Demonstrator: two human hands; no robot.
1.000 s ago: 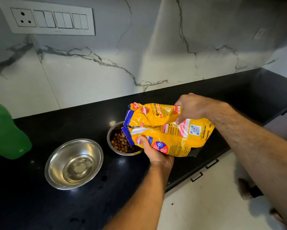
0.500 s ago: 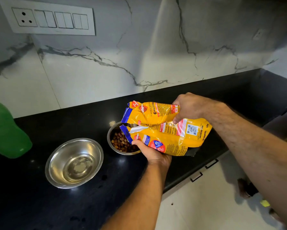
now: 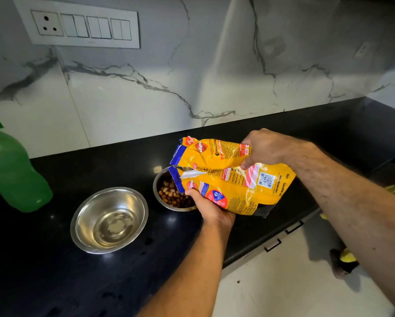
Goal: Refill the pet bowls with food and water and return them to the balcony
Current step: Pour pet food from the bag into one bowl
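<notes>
A yellow dog food bag lies tilted on its side above the black counter, its torn mouth over a small steel bowl holding brown kibble. My left hand grips the bag's lower edge from underneath, near the mouth. My right hand grips the bag's upper side. To the left stands a larger steel bowl with a little water in it.
A green plastic bottle stands at the counter's left edge. The black counter runs along a white marble wall with a switch panel. Drawer handles and pale floor lie below right, with a dark and yellow object on the floor.
The bag has barely shifted; both hands keep their hold. The view has moved slightly.
</notes>
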